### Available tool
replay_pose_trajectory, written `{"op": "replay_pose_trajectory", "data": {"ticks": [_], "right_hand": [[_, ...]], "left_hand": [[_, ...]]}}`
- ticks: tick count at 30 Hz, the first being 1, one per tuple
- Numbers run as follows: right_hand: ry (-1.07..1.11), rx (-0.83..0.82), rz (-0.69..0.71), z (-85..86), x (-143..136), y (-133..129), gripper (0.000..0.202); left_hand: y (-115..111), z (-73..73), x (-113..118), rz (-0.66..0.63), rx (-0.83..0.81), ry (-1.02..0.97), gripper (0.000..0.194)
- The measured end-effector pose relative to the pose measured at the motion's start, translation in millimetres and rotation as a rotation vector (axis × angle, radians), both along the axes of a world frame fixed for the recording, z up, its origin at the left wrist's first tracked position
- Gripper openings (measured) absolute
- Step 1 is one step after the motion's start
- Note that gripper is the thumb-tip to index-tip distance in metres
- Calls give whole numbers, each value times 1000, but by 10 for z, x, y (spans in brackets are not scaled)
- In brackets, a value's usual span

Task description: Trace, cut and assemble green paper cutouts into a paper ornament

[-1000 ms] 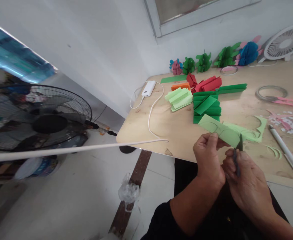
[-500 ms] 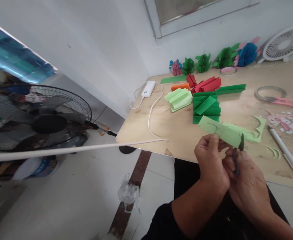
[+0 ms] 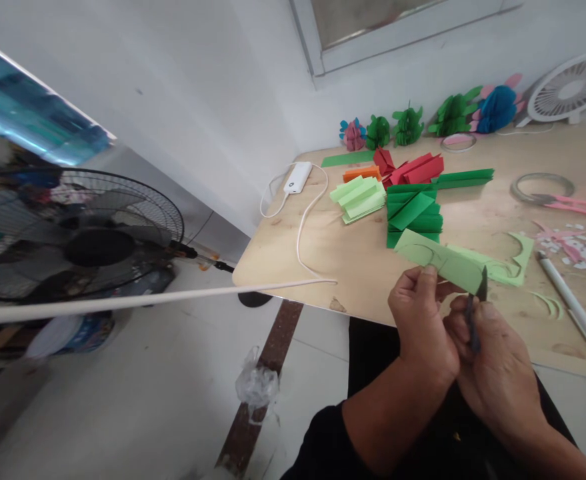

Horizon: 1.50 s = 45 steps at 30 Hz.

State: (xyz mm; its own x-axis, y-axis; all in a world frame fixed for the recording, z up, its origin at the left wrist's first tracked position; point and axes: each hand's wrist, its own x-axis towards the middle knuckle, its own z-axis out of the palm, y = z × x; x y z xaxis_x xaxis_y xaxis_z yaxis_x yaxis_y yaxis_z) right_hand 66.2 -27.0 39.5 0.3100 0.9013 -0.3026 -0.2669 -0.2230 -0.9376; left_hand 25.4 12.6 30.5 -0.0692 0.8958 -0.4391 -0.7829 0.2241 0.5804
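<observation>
My left hand [image 3: 423, 313] pinches a light green paper strip [image 3: 455, 270] with curved outlines drawn on it. In my right hand [image 3: 497, 353] is a pair of scissors [image 3: 475, 320] with dark blades, which meet the strip's right end. My two wrists are close together at the table's front edge. Beyond the strip lies a light green paper offcut [image 3: 521, 259] with a curved cut-out. Thin curved trimmings [image 3: 550, 305] rest to its right. A stack of pleated dark green paper [image 3: 413, 217] sits just behind the strip.
Pleated light green [image 3: 360, 199] and red paper [image 3: 417, 170] lie farther back. Paper figures [image 3: 407, 127] line the wall beside a small white fan [image 3: 573, 87]. A white pen [image 3: 570, 300] and tape roll [image 3: 543, 183] are at right. A white cable [image 3: 223, 291] crosses the left edge.
Almost nothing differs. The strip's left end has shifted very slightly left; both hands keep their hold, and the scissors stay at its right end.
</observation>
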Motion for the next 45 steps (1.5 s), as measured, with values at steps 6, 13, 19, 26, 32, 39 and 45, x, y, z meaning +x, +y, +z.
{"op": "replay_pose_trajectory", "data": {"ticks": [6,13,19,26,32,39,45], "right_hand": [[104,-26,-11,-163,88,-7,32],[132,2,-34,-190,401,111,24],[11,-44,-52,-165,467,179,31],[-71,-103,-64,-220,531,174,39],[-109,-122,-60,-263,543,138,39],[-132,-138,-82,-254,511,108,40],[-199,-178,-121,-210,471,101,41]], "left_hand": [[43,10,-56,33,7,39,23],[44,-20,-99,-8,20,102,21],[29,-93,-115,-38,53,154,22],[21,-120,-140,-98,41,164,18],[25,-69,-197,-220,-7,147,17],[20,-83,-199,-234,-15,155,21],[15,-128,-188,-235,-19,146,24]]}}
